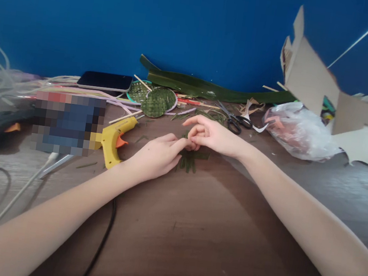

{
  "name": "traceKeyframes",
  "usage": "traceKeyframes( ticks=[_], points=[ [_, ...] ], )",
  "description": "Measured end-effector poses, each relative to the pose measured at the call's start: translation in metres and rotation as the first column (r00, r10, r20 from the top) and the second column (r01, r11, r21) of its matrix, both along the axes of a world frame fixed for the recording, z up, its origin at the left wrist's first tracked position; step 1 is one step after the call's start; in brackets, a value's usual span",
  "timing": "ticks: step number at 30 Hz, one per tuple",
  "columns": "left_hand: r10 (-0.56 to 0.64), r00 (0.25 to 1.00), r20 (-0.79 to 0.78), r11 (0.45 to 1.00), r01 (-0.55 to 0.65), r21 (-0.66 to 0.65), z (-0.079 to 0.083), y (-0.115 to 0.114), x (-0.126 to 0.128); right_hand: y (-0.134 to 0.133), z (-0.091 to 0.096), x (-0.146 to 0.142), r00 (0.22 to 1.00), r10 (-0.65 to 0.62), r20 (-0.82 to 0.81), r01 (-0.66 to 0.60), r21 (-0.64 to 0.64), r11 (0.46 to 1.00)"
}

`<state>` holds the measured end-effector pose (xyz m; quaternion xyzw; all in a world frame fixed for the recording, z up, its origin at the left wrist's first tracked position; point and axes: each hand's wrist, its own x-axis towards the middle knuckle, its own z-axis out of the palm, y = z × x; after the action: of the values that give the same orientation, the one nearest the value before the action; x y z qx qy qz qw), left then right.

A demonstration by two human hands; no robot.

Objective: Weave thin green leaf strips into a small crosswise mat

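Note:
Short green leaf strips (pixel 187 163) lie crossed over one another on the brown table (pixel 212 232), partly covered by my hands. My left hand (pixel 159 155) rests over their left side, its thumb and fingers pinched on the strips. From the right my right hand (pixel 209 134) meets it, index finger raised and bent, the thumb and other fingers closed at the strips. The exact spot they grip is hidden between the fingertips. Close by on the left lies a yellow glue gun (pixel 112 140) with an orange trigger.
Behind my hands are round woven leaf pieces (pixel 156 102), black scissors (pixel 235 120) and a long green leaf (pixel 207 87). A phone (pixel 106 81) lies at the back left. Rightward are a plastic bag (pixel 300 130) and cut cardboard (pixel 314 73). A black cable (pixel 102 240) runs under my left forearm.

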<state>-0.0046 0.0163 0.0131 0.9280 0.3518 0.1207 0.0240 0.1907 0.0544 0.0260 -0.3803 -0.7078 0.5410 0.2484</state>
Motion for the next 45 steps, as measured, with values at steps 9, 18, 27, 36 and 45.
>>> traceKeyframes(
  ticks=[9,18,27,36,45],
  points=[
    [-0.030,0.997,0.066,1.000,0.030,0.006,-0.002,0.002,-0.001,0.009,-0.003,0.011,0.882,-0.305,0.360,0.135,0.427,0.894],
    [-0.015,0.999,0.046,1.000,0.015,0.003,0.002,0.001,-0.001,0.008,-0.013,0.009,0.891,-0.209,0.404,0.025,0.414,0.910],
    [-0.017,0.998,0.060,1.000,0.017,0.002,0.000,0.001,-0.001,0.008,-0.014,0.007,0.882,-0.223,0.415,0.052,0.384,0.922],
    [-0.009,0.996,0.089,1.000,0.011,-0.019,0.000,0.001,-0.001,0.005,-0.017,0.007,0.916,-0.221,0.336,0.076,0.395,0.915],
    [0.005,0.992,0.128,0.999,0.000,-0.038,0.000,0.001,0.000,0.000,-0.015,0.007,0.947,-0.205,0.249,0.092,0.401,0.912]
  ],
)
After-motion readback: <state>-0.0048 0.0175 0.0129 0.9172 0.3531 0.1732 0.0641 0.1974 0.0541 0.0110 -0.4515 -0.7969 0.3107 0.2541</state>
